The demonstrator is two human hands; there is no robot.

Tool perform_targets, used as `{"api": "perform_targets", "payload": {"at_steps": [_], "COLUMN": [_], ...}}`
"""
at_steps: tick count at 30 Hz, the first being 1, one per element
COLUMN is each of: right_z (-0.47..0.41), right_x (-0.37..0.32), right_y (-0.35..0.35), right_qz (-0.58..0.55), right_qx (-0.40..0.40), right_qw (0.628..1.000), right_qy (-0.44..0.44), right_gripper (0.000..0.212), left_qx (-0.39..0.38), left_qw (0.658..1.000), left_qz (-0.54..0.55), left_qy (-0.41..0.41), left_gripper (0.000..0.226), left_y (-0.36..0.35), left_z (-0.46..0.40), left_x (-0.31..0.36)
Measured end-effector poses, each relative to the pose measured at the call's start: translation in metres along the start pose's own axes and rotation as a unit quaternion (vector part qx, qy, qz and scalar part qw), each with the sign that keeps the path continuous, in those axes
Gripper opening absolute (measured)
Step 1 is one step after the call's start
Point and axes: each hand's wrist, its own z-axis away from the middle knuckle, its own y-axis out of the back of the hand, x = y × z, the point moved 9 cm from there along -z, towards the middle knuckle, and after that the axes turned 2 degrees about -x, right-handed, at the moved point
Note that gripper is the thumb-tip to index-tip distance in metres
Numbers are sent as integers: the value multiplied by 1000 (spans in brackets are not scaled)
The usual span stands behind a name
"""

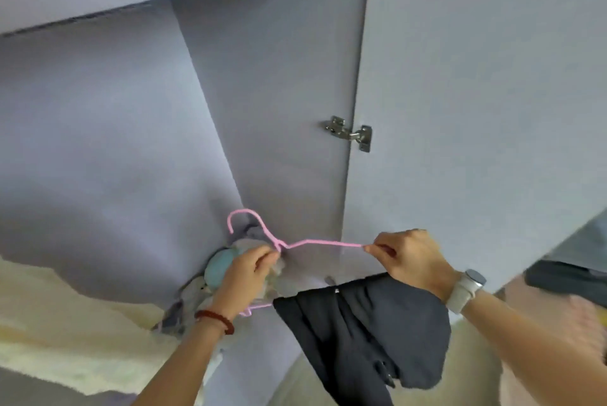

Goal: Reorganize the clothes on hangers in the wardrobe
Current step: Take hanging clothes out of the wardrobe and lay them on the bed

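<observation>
**Pink hanger held level between both hands, dark garment below**

Lavender wardrobe panels fill the background, with a metal hinge [350, 133] fixed where the open door meets the side wall. Well below that hinge, the pink hanger [297, 244] lies with its long axis roughly level, running left to right, its hook curling up to the hinge's lower left. The left hand [244, 274] pinches the hanger at the neck, just under the hook. The right hand [410, 258] pinches the tip of the hanger's right arm, almost straight below the hinge. A dark garment [364, 336] hangs beneath the right hand, apart from the hanger wire; whether that hand also holds it I cannot tell. A bundle of pale clothes [197, 294] sits behind the left hand. Judging by this, the right hand is nearer the garment, so threading it onto the free right arm looks like the coming move.
</observation>
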Motion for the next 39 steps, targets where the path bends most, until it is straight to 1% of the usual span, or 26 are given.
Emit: {"api": "perform_targets", "payload": {"at_steps": [2, 4, 6, 8, 10, 12, 13, 15, 16, 19, 21, 23, 24, 26, 28, 30, 33, 37, 39], "right_z": [25, 44, 62, 92, 130, 168, 188, 228, 245, 285, 312, 339, 352, 374, 394, 422, 464, 496, 496], "right_x": [19, 37, 74, 112, 135, 154, 165, 183, 189, 199, 209, 225, 236, 260, 283, 305, 335, 367, 372], "right_y": [5, 11, 29, 48, 57, 57, 56, 54, 55, 76, 106, 141, 155, 173, 180, 184, 181, 179, 183], "right_qz": [46, 86, 110, 108, 99, 91, 75, 34, 23, 33, 110, 186, 206, 227, 242, 239, 205, 145, 145], "right_qx": [-12, -27, -26, -8, 17, 14, 6, -5, 6, 109, 183, 244, 258, 264, 261, 266, 269, 277, 281], "right_qw": [998, 994, 987, 975, 966, 957, 950, 933, 927, 909, 882, 850, 839, 833, 832, 819, 795, 758, 756], "right_qy": [-34, -53, -117, -194, -239, -275, -302, -357, -374, -400, -419, -429, -432, -429, -426, -449, -503, -572, -573], "right_gripper": [35, 38, 37, 34, 30, 31, 32, 34, 35, 29, 24, 22, 21, 24, 32, 37, 35, 16, 19], "left_qx": [-47, -80, -118, -151, -159, -171, -190, -220, -225, -219, -230, -277, -302, -330, -351, -375, -396, -359, -333], "left_qw": [998, 995, 990, 983, 975, 966, 958, 940, 933, 923, 917, 909, 903, 895, 888, 877, 859, 853, 857], "left_qz": [33, 48, 59, 67, 85, 104, 107, 92, 81, 59, 71, 101, 116, 143, 157, 138, 111, 77, 76], "left_qy": [-9, -27, -52, -86, -127, -167, -188, -242, -268, -311, -317, -294, -281, -264, -253, -267, -305, -371, -386], "left_gripper": [17, 28, 33, 31, 25, 17, 11, 6, 6, 11, 13, 13, 13, 12, 10, 13, 17, 14, 12], "left_y": [-43, -80, -112, -141, -160, -180, -192, -212, -221, -254, -282, -318, -337, -370, -399, -429, -464, -498, -508], "left_z": [-10, -20, -27, -28, -23, -17, -14, -7, -6, -3, 6, 18, 25, 33, 37, 46, 62, 63, 50], "left_x": [12, 26, 49, 81, 113, 142, 158, 193, 211, 259, 285, 309, 322, 349, 376, 401, 443, 502, 523]}}
